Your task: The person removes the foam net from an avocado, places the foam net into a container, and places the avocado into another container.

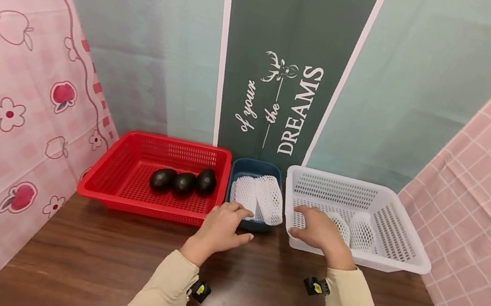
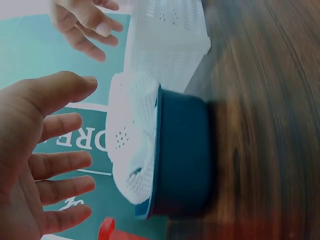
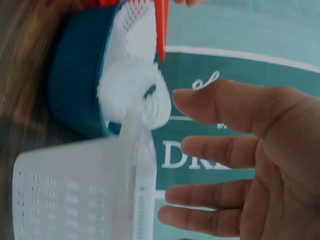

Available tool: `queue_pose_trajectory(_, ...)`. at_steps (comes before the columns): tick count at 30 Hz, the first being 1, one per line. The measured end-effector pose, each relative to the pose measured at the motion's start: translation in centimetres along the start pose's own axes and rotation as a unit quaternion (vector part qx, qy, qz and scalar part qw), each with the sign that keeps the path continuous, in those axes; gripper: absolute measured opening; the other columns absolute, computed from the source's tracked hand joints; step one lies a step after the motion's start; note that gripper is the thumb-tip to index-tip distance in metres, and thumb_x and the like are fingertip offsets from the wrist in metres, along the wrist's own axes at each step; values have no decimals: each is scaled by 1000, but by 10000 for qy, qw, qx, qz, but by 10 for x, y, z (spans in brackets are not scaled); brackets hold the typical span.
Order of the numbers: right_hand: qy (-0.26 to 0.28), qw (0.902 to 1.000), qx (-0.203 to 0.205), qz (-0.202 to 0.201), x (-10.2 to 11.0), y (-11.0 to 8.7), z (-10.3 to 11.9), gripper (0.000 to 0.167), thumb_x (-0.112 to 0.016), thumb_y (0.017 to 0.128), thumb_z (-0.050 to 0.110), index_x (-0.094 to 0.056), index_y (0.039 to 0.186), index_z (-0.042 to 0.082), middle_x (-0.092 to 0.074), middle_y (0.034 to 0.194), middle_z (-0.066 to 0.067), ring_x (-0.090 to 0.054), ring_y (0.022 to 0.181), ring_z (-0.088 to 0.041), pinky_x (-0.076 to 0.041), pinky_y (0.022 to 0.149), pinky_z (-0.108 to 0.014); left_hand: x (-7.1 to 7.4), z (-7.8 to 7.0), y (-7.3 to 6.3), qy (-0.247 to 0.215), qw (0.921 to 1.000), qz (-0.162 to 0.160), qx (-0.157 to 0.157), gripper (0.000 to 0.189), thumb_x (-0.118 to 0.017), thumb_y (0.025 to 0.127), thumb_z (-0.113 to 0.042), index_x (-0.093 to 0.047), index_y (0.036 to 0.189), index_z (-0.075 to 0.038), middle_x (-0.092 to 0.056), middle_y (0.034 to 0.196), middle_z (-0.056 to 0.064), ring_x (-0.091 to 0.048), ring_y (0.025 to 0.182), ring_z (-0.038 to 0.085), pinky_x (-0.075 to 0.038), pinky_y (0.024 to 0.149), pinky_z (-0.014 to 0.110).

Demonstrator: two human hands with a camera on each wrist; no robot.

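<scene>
My left hand (image 1: 222,228) hovers by the near edge of the small blue bin (image 1: 243,165), with nothing in its spread fingers. White foam net sleeves (image 1: 270,199) lie heaped in that bin and stick out over its rim. Over the near left side of the white basket (image 1: 407,231) is my right hand (image 1: 320,231), its fingers apart and holding nothing. Beneath and beside it in the basket rest two rounded pieces in white netting (image 1: 362,235); one is partly hidden by the hand. Several dark, egg-shaped avocados (image 1: 185,183) sit in the red basket (image 1: 142,207).
All three containers stand in a row on the brown wooden table (image 1: 253,291), against a green printed curtain (image 1: 278,31). Pink patterned cloth (image 1: 4,138) hangs on the left, and pink checked cloth (image 1: 489,210) on the right.
</scene>
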State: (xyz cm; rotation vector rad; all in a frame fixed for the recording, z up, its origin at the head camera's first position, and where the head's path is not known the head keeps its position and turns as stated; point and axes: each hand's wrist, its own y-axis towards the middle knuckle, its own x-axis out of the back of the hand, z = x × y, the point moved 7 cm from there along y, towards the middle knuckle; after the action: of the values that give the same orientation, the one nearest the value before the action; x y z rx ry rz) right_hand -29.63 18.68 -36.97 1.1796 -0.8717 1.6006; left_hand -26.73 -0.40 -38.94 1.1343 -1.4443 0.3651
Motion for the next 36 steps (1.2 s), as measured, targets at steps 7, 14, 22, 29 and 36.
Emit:
queue_pose_trajectory(7, 50, 9999, -110, -59, -2, 2, -23, 52, -72, 76, 20, -57, 120, -3, -58, 112, -24, -53, 104, -41, -44, 80, -52, -13, -14, 1, 53, 9998, 138, -102, 42, -69, 78, -43, -66, 112, -17, -60, 103, 3, -55, 93, 20, -45, 72, 37)
queue_pose_trajectory(14, -70, 9990, -422, -132, -7, 2, -53, 54, -71, 77, 24, -56, 120, -5, -57, 112, -26, -52, 104, -42, -42, 81, -54, -22, -23, 1, 21, 9998, 147, -160, 40, -69, 78, -41, -66, 111, -18, -60, 103, 1, -55, 94, 20, -44, 74, 36)
queue_pose_trajectory(22, -315, 9956, -872, -93, -12, 1, -80, 58, -69, 76, 28, -54, 123, -4, -53, 112, -29, -49, 102, -46, -42, 76, -58, -34, -31, -2, 44, 9994, 16, -331, 41, -71, 76, -41, -66, 111, -19, -58, 99, 0, -55, 93, 20, -42, 71, 33)
queue_pose_trajectory(29, -464, 9924, -1136, 46, -17, 1, -101, 58, -67, 80, 28, -51, 126, -4, -50, 114, -33, -47, 100, -52, -41, 75, -59, -42, -33, -2, 14, 9993, 53, -367, 41, -71, 76, -40, -67, 110, -19, -58, 97, 1, -54, 91, 19, -42, 68, 32)
queue_pose_trajectory(36, -152, 9922, -1200, 298, -23, 2, -118, 64, -69, 79, 25, -47, 130, -5, -48, 120, -34, -38, 111, -54, -37, 82, -61, -51, -30, -3, -77, 9992, 248, -314, 41, -72, 75, -39, -67, 110, -19, -58, 99, 1, -54, 89, 20, -41, 67, 32)
